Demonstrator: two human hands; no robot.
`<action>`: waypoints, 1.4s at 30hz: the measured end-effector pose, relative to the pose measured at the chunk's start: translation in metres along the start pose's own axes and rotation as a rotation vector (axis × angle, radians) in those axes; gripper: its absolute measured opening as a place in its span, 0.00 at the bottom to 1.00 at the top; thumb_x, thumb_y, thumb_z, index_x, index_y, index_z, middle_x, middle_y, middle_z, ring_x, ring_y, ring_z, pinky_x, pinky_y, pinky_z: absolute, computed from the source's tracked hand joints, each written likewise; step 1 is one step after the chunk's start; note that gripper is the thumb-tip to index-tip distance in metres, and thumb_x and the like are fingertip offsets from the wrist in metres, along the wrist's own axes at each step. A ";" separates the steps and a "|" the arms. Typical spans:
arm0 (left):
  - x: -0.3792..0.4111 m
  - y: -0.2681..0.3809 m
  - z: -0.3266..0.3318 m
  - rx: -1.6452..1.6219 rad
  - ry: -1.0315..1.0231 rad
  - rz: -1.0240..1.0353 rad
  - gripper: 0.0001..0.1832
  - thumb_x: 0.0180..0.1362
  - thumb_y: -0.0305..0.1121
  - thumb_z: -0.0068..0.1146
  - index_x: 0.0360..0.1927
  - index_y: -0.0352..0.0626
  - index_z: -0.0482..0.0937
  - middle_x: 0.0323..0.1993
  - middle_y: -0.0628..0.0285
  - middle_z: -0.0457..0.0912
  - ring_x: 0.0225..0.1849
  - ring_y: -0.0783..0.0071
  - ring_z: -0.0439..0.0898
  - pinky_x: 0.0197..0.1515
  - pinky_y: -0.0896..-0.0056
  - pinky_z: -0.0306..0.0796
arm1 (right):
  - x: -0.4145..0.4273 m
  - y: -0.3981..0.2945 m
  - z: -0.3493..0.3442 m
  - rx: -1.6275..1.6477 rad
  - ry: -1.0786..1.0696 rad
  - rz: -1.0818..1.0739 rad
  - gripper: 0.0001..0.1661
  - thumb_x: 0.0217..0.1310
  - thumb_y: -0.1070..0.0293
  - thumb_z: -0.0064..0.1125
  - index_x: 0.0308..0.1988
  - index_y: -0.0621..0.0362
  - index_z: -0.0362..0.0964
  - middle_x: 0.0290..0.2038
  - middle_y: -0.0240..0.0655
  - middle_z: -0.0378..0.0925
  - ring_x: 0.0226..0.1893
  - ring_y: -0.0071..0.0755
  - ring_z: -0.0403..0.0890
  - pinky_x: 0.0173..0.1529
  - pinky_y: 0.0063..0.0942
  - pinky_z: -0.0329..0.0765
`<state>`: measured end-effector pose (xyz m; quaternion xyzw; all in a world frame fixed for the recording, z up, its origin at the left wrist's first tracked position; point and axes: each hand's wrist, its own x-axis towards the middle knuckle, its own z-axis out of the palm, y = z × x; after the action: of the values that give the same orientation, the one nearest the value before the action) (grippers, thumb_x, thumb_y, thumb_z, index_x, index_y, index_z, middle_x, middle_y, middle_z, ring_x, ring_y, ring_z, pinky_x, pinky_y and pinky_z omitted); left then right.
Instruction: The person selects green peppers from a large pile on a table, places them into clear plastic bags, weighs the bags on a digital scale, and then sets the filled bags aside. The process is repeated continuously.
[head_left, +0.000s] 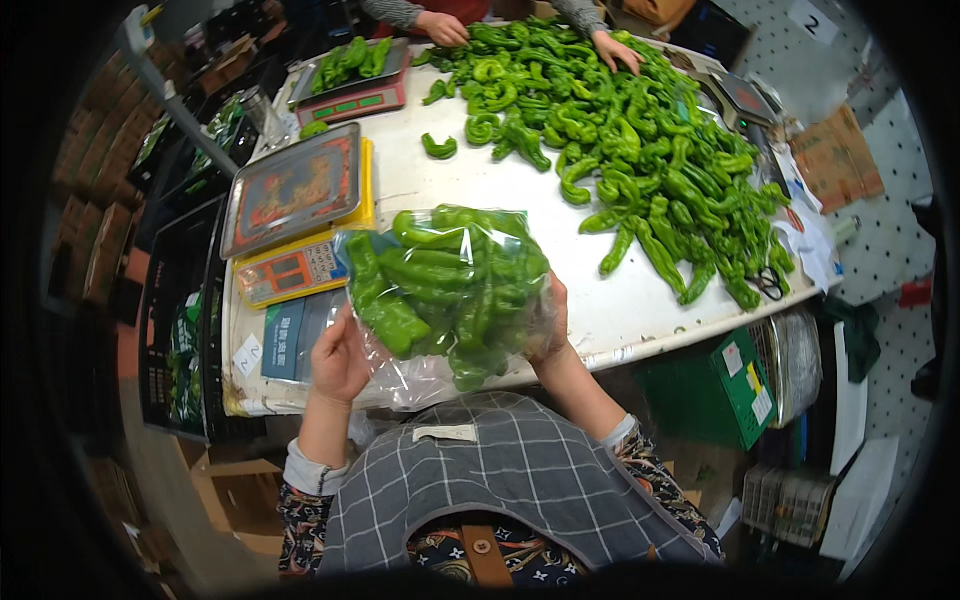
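Note:
A clear plastic bag (457, 285) full of long green peppers hangs between my two hands, just above the table's near edge. My left hand (339, 356) grips its lower left side, fingers partly hidden behind the film. On the opposite side my right hand (553, 322) holds the bag, with most of the fingers out of sight behind it. Left of the bag sits a yellow digital scale (296, 266) with a bare, stained metal pan (296, 187). Below that scale lies a stack of flat printed plastic bags (296, 337).
A large heap of green peppers (637, 150) covers the table's (510, 184) far right. Another person's hands (444, 30) reach into it. A red scale (352, 97) bears peppers. Scissors (766, 283) lie near the right edge. A black crate (184, 337) stands left, a green crate (705, 386) right.

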<state>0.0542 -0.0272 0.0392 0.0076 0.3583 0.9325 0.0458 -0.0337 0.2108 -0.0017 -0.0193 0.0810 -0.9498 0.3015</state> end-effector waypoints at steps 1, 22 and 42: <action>-0.002 0.008 0.002 0.133 0.003 0.032 0.33 0.52 0.37 0.47 0.61 0.40 0.51 0.59 0.54 0.59 0.58 0.60 0.62 0.59 0.61 0.57 | 0.004 0.003 0.002 0.061 -0.048 0.006 0.29 0.59 0.50 0.33 0.52 0.59 0.61 0.48 0.42 0.69 0.45 0.41 0.72 0.49 0.40 0.71; -0.109 0.159 -0.055 1.585 -0.284 0.832 0.10 0.36 0.26 0.59 0.25 0.42 0.72 0.29 0.64 0.75 0.39 0.59 0.75 0.42 0.66 0.70 | 0.064 0.207 0.054 -0.309 0.299 0.375 0.22 0.58 0.56 0.42 0.47 0.59 0.65 0.40 0.38 0.73 0.36 0.34 0.76 0.41 0.28 0.76; -0.189 0.307 -0.180 1.571 0.142 0.648 0.29 0.33 0.30 0.66 0.45 0.43 0.72 0.44 0.58 0.75 0.49 0.61 0.73 0.49 0.67 0.68 | 0.167 0.367 0.095 -0.151 -0.052 0.891 0.34 0.56 0.41 0.37 0.49 0.60 0.61 0.38 0.46 0.73 0.32 0.39 0.77 0.34 0.30 0.77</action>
<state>0.2097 -0.3915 0.1145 0.0811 0.8833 0.3785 -0.2644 0.0466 -0.1945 0.0295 -0.0283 0.1430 -0.7182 0.6804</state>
